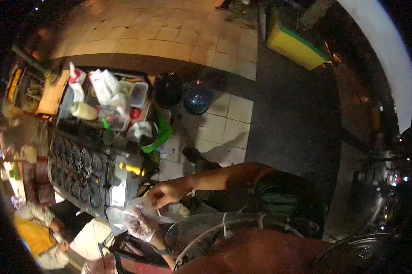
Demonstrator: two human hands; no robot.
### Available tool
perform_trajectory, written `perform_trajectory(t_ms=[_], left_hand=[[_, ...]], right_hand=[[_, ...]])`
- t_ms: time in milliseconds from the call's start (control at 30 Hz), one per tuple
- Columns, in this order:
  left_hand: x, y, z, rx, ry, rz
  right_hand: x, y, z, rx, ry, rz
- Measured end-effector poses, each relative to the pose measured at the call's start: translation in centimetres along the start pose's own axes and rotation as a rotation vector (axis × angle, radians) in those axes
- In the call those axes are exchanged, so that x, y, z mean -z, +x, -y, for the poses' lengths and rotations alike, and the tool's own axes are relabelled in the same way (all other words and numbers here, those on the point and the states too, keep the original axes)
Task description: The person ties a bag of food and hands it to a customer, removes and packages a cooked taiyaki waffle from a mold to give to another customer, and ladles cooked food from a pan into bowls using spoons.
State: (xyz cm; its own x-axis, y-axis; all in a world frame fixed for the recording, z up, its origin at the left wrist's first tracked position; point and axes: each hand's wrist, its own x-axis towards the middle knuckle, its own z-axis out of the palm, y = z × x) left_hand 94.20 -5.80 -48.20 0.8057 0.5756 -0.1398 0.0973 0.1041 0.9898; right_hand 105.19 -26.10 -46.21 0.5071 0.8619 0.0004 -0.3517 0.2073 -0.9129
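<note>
My right hand is bare and reaches in from the right, its fingers pinched on thin translucent plastic. Just below it, a crinkled clear plastic glove covers my left hand. The left fingers are curled in beside a pale, see-through plastic piece with a white mark; blur hides whether they grip it. Both hands are close together at the edge of a metal cart. Near them on the cart lies a yellow-handled tool. Beyond it is a dark griddle with rows of round moulds.
Containers, a cream bottle and a metal pot beside green plastic crowd the cart. Dark round bowls stand on the tiles. Another person is at lower left. A large round tub is close below my arms.
</note>
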Motion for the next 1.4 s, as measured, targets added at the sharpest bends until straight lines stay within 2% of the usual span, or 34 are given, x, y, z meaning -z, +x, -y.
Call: perform_trajectory(t_ms=[67, 100, 133, 233, 300, 367, 400, 467, 500, 600, 633, 667, 733, 767, 800, 833, 900, 933, 1000, 1033, 1067, 1133, 1200, 1300, 1333, 1367, 1400], left_hand=[[-1.4, 4.2, 5.5, -0.210, 0.142, 0.056], [-4.0, 5.9, 8.1, -0.361, 0.280, -0.133], [-6.7, 7.0, 7.0, -0.227, 0.367, -0.021], [-12.5, 9.3, 5.8, 0.052, 0.278, 0.056], [-15.2, 9.3, 7.3, 0.106, 0.090, 0.095], [-16.8, 8.6, 8.8, 0.165, -0.086, 0.121], [-17.3, 8.4, 9.5, 0.190, -0.178, 0.129], [-18.1, 7.9, 11.0, 0.229, -0.159, 0.128], [-18.4, 7.7, 11.6, 0.255, -0.142, 0.140], [-19.5, 7.7, 11.2, 0.308, -0.109, 0.177], [-20.1, 8.0, 9.8, 0.132, 0.038, 0.384], [-20.7, 8.2, 8.6, 0.112, 0.114, 0.476], [-21.8, 8.4, 6.2, 0.343, 0.322, 0.683], [-22.2, 8.5, 5.0, 0.460, 0.451, 0.814], [-22.6, 8.3, 4.4, 0.428, 0.562, 0.950], [-23.0, 8.0, 3.9, 0.380, 0.665, 1.087], [-22.3, 6.4, 8.1, 0.325, 0.484, 1.099], [-22.6, 5.7, 9.0, 0.305, 0.419, 1.105], [-24.9, 3.6, 8.3, 0.227, -0.158, 0.890], [-25.7, 4.5, 6.5, -0.238, 0.216, 0.966], [-25.8, 4.4, 7.8, -0.226, 0.206, 0.963], [-25.3, 4.0, 10.4, 0.275, -0.157, 1.006], [-25.0, 4.0, 11.0, 0.845, -0.585, 0.879], [-24.0, 4.6, 11.3, 0.811, -0.608, 0.927], [-23.5, 5.0, 12.2, 0.904, -0.663, 0.913], [-23.4, 5.6, 13.0, 1.001, -0.711, 0.906], [-23.2, 6.2, 14.3, 1.001, -0.708, 0.905]], right_hand=[[4.6, -1.0, -0.9, 0.047, -0.166, -0.110], [6.0, -2.2, 1.0, -0.055, 0.014, -0.142], [7.8, -2.9, 2.3, -0.055, 0.018, -0.159], [12.6, -4.0, 3.0, -0.175, -0.189, -0.300], [15.8, -5.3, 1.0, -0.168, -0.195, -0.459], [17.3, -6.9, 2.6, -0.200, -0.053, -0.492], [17.8, -7.8, 3.1, -0.203, -0.109, -0.537], [18.8, -9.3, 2.4, -0.266, 0.004, -0.579], [19.2, -9.8, 1.1, -0.184, 0.034, -0.593], [19.0, -11.0, 2.3, -0.298, -0.027, -0.765], [19.8, -11.8, 0.3, -0.227, -0.097, -0.764], [19.5, -11.9, 1.1, -0.230, -0.101, -0.765], [18.8, -12.3, 2.8, -0.125, 0.086, -1.000], [19.5, -12.9, 2.6, -0.163, -0.018, -0.986], [19.4, -13.3, 2.4, -0.159, -0.025, -0.988], [19.0, -13.3, 3.1, -0.169, -0.227, -1.021], [18.3, -13.0, 3.7, -0.133, -0.650, -0.992], [18.2, -13.0, 3.1, -0.114, -0.704, -0.909], [17.1, -12.1, 2.7, -0.200, -0.676, -0.797], [16.5, -11.6, 2.9, -0.255, -0.670, -0.768], [16.2, -11.3, 2.1, -0.240, -0.619, -0.761], [15.9, -10.7, 1.2, -0.271, -0.551, -0.712], [16.1, -11.1, -1.4, -0.251, -0.581, -0.691], [17.2, -11.5, -2.6, -0.362, -0.587, -0.565], [18.1, -11.4, -2.0, -0.357, -0.606, -0.545], [18.4, -11.3, -1.1, -0.398, -0.412, -0.502], [18.2, -11.2, -0.8, -0.442, -0.200, -0.466]])
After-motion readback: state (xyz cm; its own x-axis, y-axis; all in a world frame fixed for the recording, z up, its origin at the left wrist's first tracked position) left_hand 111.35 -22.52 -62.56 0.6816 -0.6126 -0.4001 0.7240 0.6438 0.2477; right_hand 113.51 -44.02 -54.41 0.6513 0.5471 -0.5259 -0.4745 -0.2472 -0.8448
